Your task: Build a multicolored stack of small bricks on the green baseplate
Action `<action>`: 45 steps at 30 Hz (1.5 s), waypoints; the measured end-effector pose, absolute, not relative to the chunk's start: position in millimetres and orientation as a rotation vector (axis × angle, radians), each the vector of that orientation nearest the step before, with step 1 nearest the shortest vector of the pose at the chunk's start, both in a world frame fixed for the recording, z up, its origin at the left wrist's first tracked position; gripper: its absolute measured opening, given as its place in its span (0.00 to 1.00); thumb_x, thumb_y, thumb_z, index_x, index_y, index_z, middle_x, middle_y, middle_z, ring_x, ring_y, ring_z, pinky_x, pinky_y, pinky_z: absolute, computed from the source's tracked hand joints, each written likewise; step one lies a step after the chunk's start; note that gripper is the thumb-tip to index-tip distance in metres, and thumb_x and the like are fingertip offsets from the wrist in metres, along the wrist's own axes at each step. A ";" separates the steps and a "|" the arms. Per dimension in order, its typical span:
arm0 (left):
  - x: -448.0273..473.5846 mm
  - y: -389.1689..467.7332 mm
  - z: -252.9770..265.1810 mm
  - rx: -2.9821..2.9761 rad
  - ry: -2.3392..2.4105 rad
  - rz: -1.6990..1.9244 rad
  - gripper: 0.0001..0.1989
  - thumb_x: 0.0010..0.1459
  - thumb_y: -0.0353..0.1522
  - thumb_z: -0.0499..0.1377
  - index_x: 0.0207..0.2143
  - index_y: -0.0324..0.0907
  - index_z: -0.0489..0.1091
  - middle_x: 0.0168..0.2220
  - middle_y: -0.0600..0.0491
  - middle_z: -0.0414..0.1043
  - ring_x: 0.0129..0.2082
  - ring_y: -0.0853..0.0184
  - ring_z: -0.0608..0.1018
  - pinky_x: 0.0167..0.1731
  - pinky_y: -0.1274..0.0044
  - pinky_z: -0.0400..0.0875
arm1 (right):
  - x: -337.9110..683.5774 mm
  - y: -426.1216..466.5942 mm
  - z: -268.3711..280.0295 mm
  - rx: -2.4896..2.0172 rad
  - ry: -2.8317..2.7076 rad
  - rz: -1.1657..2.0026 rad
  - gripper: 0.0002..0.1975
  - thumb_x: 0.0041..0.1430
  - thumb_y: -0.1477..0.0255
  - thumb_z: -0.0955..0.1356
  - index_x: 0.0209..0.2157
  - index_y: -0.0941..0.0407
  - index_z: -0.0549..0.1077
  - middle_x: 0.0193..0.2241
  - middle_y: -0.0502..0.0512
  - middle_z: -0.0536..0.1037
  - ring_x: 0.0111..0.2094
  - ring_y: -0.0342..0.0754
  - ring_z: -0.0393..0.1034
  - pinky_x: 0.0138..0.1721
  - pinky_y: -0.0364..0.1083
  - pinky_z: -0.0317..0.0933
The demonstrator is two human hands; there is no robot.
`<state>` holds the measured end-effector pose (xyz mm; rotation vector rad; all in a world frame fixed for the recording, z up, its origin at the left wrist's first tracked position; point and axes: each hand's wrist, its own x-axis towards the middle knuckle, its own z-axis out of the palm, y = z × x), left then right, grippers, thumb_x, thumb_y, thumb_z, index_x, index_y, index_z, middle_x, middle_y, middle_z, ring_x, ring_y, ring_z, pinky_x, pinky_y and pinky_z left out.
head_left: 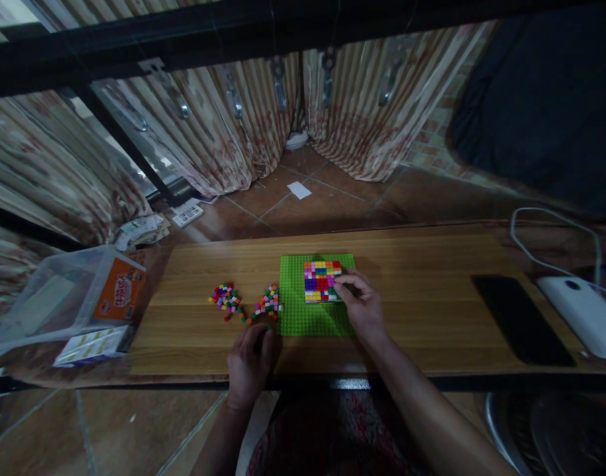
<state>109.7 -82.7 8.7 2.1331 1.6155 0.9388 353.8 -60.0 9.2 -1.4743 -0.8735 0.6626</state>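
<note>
Brick block: the multicoloured brick block (320,284) sits on the green baseplate (292,311), right of its middle and toward its far edge, with bare studs along the left and near sides.
Right hand: the right hand (361,301) reaches over the baseplate's right part, its fingers drawn close together at the block's right edge; whether they pinch a brick there, I cannot tell.
Step in hand: probably seating or adjusting a brick in the block's top layer, on the right side.
Next move: seems to call for matching the studs, pressing straight down, then letting go without lifting the neighbouring bricks.
Left hand: the left hand (248,363) is at the near side of the wooden surface (417,284), fingers curled toward the thumb; a tiny green piece shows near the tips, too dim to tell if it is gripped.
Loose bricks: a left heap (225,297) and a right heap (268,302), the latter just beside the baseplate, with stray bricks strung between; both look within the left hand's easy reach for feeding further pieces.
Surface's right end: a black flat device (522,320), beside a white device (583,316), well apart from the bricks.
</note>
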 end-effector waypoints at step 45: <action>186.3 -98.1 67.6 0.958 1.080 0.902 0.13 0.52 0.39 0.63 0.25 0.39 0.71 0.23 0.57 0.68 0.27 0.73 0.67 0.31 0.80 0.62 | 325.9 -120.5 56.0 -1.338 -1.682 0.398 0.09 0.64 0.73 0.65 0.43 0.53 0.76 0.41 0.56 0.78 0.43 0.48 0.71 0.44 0.49 0.68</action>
